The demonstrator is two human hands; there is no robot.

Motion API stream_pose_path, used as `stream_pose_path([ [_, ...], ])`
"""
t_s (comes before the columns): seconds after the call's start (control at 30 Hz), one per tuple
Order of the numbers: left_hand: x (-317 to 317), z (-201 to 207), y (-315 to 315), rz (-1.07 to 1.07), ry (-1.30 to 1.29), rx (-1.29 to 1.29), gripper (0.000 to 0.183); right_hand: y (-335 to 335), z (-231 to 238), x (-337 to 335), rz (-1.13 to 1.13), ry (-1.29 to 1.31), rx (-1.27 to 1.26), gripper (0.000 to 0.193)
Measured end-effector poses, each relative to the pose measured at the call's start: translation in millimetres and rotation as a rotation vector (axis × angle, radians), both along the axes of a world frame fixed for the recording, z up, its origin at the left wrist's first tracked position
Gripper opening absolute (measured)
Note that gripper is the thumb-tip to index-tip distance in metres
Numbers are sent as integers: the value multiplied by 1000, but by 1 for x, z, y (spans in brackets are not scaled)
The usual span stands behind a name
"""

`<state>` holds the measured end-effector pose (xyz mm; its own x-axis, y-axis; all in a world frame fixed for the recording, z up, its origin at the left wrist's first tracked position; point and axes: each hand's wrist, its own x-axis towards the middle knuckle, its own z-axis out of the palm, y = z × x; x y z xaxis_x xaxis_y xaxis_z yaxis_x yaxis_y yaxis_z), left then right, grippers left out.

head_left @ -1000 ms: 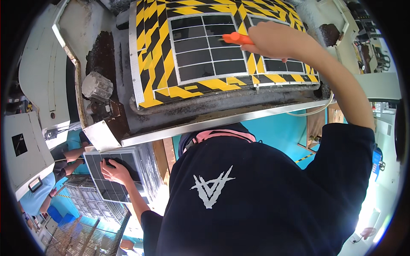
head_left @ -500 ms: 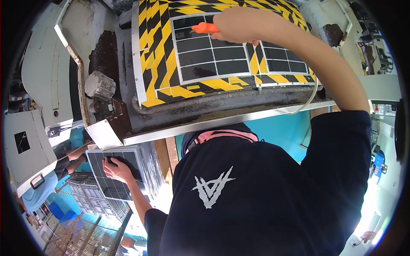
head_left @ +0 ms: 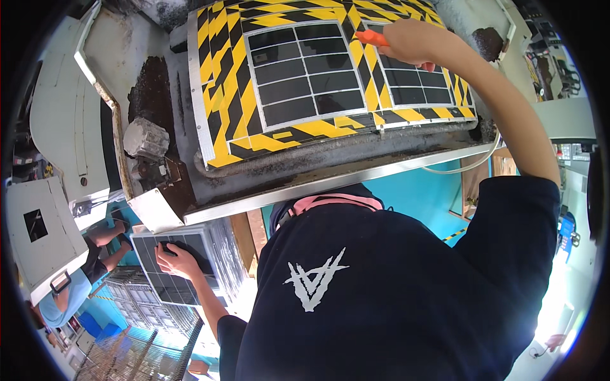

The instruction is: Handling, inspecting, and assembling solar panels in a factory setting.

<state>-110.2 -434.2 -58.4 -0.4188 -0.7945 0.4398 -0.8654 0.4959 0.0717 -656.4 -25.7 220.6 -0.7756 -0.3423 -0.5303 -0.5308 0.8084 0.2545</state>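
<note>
My right hand (head_left: pixel 416 43) is closed round an orange air blow gun (head_left: pixel 373 38), its tip pointing left above a bed covered in yellow-and-black striped tape (head_left: pixel 305 130). Set into that bed are a left black panel (head_left: pixel 308 75) and a right black panel (head_left: pixel 413 87), both divided by white lines. The right one is partly hidden by my hand. Down at the left, my left hand (head_left: pixel 180 261) rests over a stack of dark gridded plates (head_left: pixel 152 270). Its fingers are bent round a small dark thing, too unclear to name.
A metal rail (head_left: pixel 318 180) runs along the machine's front edge. A pale hose (head_left: pixel 467 170) loops below my right arm. At the left stand a motor-like cylinder (head_left: pixel 146 138) and a white box (head_left: pixel 44 232). Another person (head_left: pixel 70 289) is beyond it, near wire racks (head_left: pixel 127 355).
My right hand has swept the orange air blow gun rightward, from over the left panel to the right panel's upper edge. The hose shifted right too. My left hand stays at the plates.
</note>
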Motion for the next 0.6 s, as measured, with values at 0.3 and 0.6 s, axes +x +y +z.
stream_pose_path([
  [0.3, -4, 3, 3, 19, 5, 5, 34, -23, 3, 8, 100, 12, -94, 39],
  [0.6, -5, 3, 4, 5, 10, -3, 33, -88, 8, 19, 232, -56, -255, 46],
])
